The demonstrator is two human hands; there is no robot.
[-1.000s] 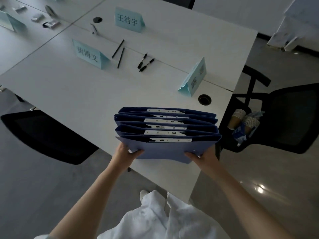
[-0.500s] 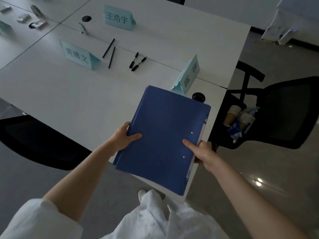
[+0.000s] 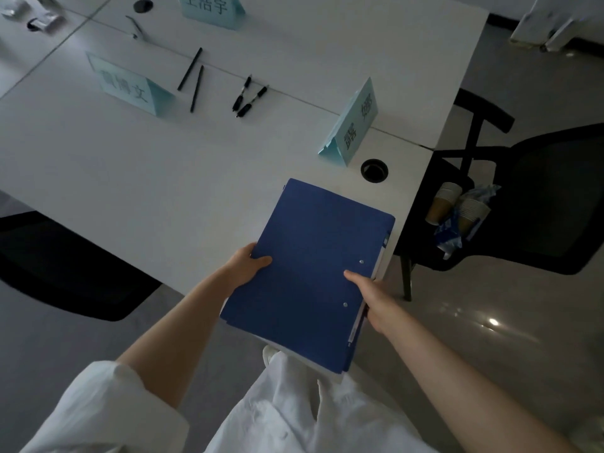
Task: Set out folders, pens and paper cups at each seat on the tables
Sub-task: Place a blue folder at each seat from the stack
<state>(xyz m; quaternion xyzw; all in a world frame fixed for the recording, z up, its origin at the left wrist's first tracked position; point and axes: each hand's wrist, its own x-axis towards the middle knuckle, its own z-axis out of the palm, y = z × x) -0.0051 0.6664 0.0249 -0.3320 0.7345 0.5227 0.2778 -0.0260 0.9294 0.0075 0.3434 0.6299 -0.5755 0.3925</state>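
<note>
A stack of blue folders lies flat in both my hands at the near right corner of the white table, its near end overhanging the edge. My left hand grips the stack's left side, thumb on top. My right hand holds the right, spine side. Several black pens and two black markers lie further back near the table seam. Paper cups lie on the seat of a black chair to the right, beside a blue wrapper.
Three light-blue name cards stand on the table: one near the right, one at left, one at the back. A round cable hole is just beyond the folders. Another black chair sits at the left.
The stack of folders was held on edge with its openings facing up; it has been tipped flat and now rests low over the table's corner. My hands stayed on its two sides.
</note>
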